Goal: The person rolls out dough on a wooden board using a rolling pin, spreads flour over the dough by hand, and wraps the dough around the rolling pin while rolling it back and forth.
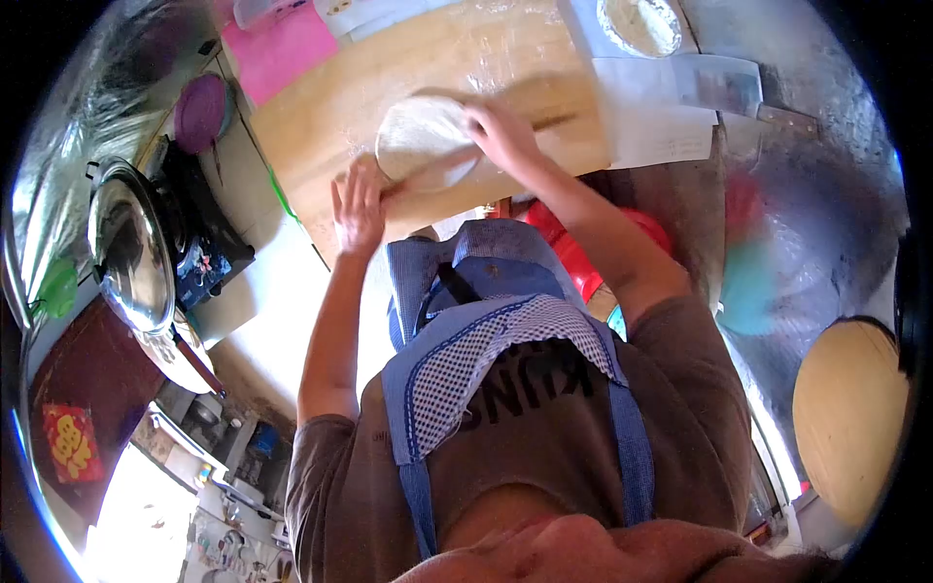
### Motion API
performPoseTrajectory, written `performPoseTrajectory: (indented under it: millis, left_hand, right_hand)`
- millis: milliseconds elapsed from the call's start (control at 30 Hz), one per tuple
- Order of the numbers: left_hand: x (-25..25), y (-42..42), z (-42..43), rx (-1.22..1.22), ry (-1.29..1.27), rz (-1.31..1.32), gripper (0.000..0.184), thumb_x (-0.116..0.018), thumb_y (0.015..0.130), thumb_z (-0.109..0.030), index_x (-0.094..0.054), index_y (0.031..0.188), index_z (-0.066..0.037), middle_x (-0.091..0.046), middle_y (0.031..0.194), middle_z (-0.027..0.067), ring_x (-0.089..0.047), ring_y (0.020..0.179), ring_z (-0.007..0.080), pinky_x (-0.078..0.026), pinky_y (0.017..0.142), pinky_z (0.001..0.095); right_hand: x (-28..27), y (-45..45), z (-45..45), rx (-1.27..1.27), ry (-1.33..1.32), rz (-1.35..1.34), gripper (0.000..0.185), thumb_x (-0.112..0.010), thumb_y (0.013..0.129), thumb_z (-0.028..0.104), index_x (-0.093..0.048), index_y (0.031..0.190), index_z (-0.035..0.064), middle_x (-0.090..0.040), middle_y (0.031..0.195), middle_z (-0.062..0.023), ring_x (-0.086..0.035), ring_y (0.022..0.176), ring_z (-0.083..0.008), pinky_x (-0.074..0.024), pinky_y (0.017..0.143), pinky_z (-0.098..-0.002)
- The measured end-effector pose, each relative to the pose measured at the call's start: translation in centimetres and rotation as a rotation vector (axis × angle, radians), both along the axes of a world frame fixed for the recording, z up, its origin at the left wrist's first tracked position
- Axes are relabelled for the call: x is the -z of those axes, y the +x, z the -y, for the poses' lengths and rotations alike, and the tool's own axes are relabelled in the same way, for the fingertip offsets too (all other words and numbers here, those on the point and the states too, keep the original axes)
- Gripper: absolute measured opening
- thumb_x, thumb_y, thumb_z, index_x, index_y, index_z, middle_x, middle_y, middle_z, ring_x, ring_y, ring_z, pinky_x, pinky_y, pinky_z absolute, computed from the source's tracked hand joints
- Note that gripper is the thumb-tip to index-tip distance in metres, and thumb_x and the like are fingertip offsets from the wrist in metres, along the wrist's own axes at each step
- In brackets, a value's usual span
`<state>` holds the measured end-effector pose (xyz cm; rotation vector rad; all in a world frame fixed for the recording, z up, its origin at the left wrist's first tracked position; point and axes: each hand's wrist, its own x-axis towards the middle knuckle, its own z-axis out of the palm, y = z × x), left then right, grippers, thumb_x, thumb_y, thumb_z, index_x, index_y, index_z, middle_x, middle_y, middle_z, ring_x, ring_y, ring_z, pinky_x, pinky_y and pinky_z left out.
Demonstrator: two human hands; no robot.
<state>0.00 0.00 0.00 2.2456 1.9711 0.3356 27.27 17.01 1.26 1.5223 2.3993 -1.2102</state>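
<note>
A round, pale sheet of dough (418,134) lies on the wooden board (340,83). Across its lower part runs a thin rolling pin (432,173), slanting up to the right. My left hand (358,206) is at the pin's left end, fingers stretched forward and slightly blurred, palm down. At the dough's right edge, my right hand (501,136) has its fingertips closed on the rim, with the pin passing beneath the hand. How firmly the left palm touches the pin is hidden.
Beyond the board's right corner sits a white-dusted bowl (639,26). Pink sheet (282,49) lies at its upper left. A large metal pan (136,248) stands on the left, a red basin (646,228) below the board, and a round wooden board (847,418) at right.
</note>
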Motion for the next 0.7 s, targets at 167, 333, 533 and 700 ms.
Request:
performPoseTrajectory:
  millis: [167, 333, 533, 700]
  left_hand:
    - [-0.5, 3.3, 2.2, -0.026, -0.028, 0.054, 0.051, -0.060, 0.092, -0.040, -0.058, 0.130, -0.007, -0.047, 0.150, 0.0120, -0.038, 0.143, 0.0354, -0.024, 0.115, 0.0638]
    - [1.0, -1.0, -8.2, -0.220, 0.082, -0.155, 0.060, -0.048, 0.097, -0.048, -0.046, 0.146, -0.013, -0.038, 0.156, 0.0119, -0.030, 0.145, 0.0410, -0.024, 0.114, 0.0647]
    - [1.6, -2.1, -11.3, -0.387, 0.064, -0.015, 0.064, -0.048, 0.097, -0.053, -0.039, 0.151, -0.019, -0.035, 0.158, 0.0097, -0.027, 0.148, 0.0352, -0.021, 0.114, 0.0662]
    - [0.7, 2.3, 0.3, -0.222, -0.005, 0.017, 0.060, -0.037, 0.101, -0.051, -0.039, 0.153, -0.021, -0.031, 0.161, 0.0090, -0.022, 0.151, 0.0316, 0.000, 0.120, 0.0604]
  right_hand:
    - [-0.5, 7.1, 5.4, 0.108, 0.629, -0.047, 0.046, -0.063, 0.091, 0.035, -0.057, 0.134, 0.0196, -0.056, 0.140, -0.0072, -0.048, 0.135, -0.0273, -0.0346, 0.107, -0.0551]
    - [0.8, 3.3, -3.3, 0.002, 0.813, 0.125, 0.058, -0.056, 0.094, 0.047, -0.046, 0.146, 0.0221, -0.046, 0.150, 0.0010, -0.037, 0.143, -0.0260, -0.0265, 0.113, -0.0615]
    - [0.6, 1.5, -6.2, 0.156, 0.847, 0.128, 0.058, -0.058, 0.093, 0.046, -0.047, 0.144, 0.0203, -0.043, 0.153, 0.0019, -0.037, 0.143, -0.0241, -0.0276, 0.113, -0.0604]
    - [0.0, 6.1, 3.8, -0.001, 0.770, 0.090, 0.061, -0.059, 0.092, 0.047, -0.047, 0.144, 0.0181, -0.044, 0.151, -0.0013, -0.039, 0.141, -0.0277, -0.0275, 0.112, -0.0605]
